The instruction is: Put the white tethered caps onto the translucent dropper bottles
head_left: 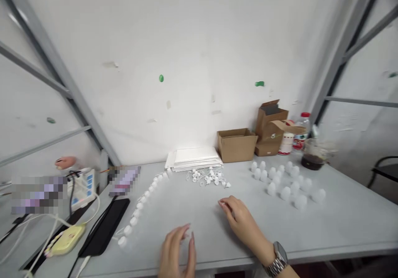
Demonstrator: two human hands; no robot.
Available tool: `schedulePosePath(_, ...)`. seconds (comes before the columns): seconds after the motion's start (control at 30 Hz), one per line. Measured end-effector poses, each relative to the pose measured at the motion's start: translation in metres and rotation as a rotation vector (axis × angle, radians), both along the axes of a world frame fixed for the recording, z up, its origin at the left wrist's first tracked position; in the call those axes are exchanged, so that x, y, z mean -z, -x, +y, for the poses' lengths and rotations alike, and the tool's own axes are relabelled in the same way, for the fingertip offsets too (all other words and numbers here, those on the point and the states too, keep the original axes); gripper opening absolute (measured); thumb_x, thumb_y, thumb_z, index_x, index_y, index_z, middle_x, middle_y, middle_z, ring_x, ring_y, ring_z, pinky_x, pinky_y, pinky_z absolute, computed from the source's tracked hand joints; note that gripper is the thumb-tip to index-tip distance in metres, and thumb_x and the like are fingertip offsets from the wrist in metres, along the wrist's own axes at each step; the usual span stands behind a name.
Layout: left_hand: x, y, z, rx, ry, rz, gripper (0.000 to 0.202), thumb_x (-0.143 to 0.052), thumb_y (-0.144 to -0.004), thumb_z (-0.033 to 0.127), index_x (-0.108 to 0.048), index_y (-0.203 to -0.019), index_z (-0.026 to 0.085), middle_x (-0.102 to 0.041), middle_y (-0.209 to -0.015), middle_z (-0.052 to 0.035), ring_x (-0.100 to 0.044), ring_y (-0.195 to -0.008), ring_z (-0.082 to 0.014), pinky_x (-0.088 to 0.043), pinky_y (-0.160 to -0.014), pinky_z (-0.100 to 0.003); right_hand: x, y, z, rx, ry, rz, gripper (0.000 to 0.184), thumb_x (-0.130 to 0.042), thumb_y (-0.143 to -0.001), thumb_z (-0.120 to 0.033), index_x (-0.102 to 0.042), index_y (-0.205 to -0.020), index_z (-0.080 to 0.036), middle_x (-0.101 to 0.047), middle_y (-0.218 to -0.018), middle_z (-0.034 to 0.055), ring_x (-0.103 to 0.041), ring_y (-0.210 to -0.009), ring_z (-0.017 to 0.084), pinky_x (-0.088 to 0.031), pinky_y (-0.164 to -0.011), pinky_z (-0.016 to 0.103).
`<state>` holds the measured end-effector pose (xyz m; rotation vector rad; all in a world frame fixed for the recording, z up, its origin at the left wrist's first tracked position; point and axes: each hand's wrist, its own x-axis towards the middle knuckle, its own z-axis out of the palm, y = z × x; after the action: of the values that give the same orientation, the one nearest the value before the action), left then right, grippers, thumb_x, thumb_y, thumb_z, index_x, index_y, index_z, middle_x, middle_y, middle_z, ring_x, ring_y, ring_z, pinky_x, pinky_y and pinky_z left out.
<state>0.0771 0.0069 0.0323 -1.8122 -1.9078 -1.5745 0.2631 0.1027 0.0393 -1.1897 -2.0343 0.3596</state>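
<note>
Grey tabletop (pixel 192 205), left hand (pixel 174 251) loosely curled, thumb parted, right hand (pixel 244 222) fingertips bunched, its hold unclear

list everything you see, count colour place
caps: about 13, white, left
small parts: many, white, centre
domes: about 17, white, right
sheet stack: one, white, by wall
boxes: two, brown, by wall
canister: one, white-red, right
bottle: one, clear, right
pot: one, clear, right
power strip: one, white, left
blurred devices: two, purplish, left
slab: one, black, left
case: one, yellow, left
object: one, pinkish, far left
cables: several, mixed, left
chair: one, black, right edge
frame bars: several, grey, sides
wall: one, white, green-patched, behind
table: one, grey, underneath
watch: one, silver, right wrist
left hand: one, bare, front
right hand: one, bare, front
</note>
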Motion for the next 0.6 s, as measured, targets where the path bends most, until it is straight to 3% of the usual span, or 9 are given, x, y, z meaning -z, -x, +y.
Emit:
schedulePosePath(0.1, -0.013, -0.022, 0.043, 0.27, 0.342, -0.025, 0.024, -0.048, -0.078, 0.03, -0.058, -0.1, 0.025, -0.06, -0.093, -0.0054, -0.06, -0.072, -0.0167, -0.049, -0.066, -0.031, 0.001, -0.019, -0.006, 0.175, -0.067, -0.036, 0.025, -0.034, -0.091, -0.029, -0.057, -0.089, -0.019, -0.062, -0.079, 0.0043, -0.057, -0.071, 0.017, -0.042, -0.069, 0.031)
schedulePosePath(0.2, -0.026, -0.027, 0.098, 0.367, 0.388, -0.066, 0.021, -0.048, -0.075, 0.027, -0.059, -0.093, 0.023, -0.059, -0.093, -0.0043, -0.06, -0.07, -0.0158, -0.048, -0.069, -0.032, -0.003, -0.049, -0.004, 0.423, -0.189, -0.091, 0.028, -0.033, -0.091, -0.03, -0.058, -0.091, -0.017, -0.062, -0.079, 0.006, -0.057, -0.074, 0.019, -0.038, -0.069, 0.032)
schedulePosePath(0.33, -0.029, -0.023, 0.159, 0.264, 0.336, -0.219, 0.029, -0.051, -0.072, 0.031, -0.055, -0.098, 0.019, -0.058, -0.089, -0.005, -0.058, -0.067, -0.0156, -0.047, -0.067, -0.032, -0.019, -0.085, 0.009, 0.774, -0.299, -0.36, 0.027, -0.041, -0.088, -0.032, -0.061, -0.092, -0.015, -0.063, -0.084, 0.0098, -0.054, -0.08, 0.025, -0.032, -0.069, 0.035)
schedulePosePath(0.43, -0.019, -0.02, 0.175, 0.163, 0.292, -0.165, 0.03, -0.043, -0.077, 0.033, -0.052, -0.101, 0.016, -0.054, -0.09, -0.0062, -0.055, -0.065, -0.0152, -0.047, -0.068, -0.033, -0.029, -0.098, 0.021, 0.868, -0.258, -0.566, 0.026, -0.047, -0.086, -0.032, -0.062, -0.091, -0.012, -0.062, -0.082, 0.0114, -0.052, -0.078, 0.026, -0.029, -0.065, 0.035)
schedulePosePath(0.6, -0.005, -0.017, 0.169, 0.22, 0.36, -0.03, 0.023, -0.049, -0.074, 0.029, -0.056, -0.095, 0.021, -0.053, -0.091, -0.0038, -0.055, -0.073, -0.016, -0.044, -0.08, -0.034, -0.026, -0.102, 0.033, 0.811, -0.198, -0.714, 0.023, -0.051, -0.084, -0.031, -0.063, -0.075, -0.014, -0.062, -0.075, 0.0108, -0.051, -0.077, 0.027, -0.026, -0.063, 0.035)
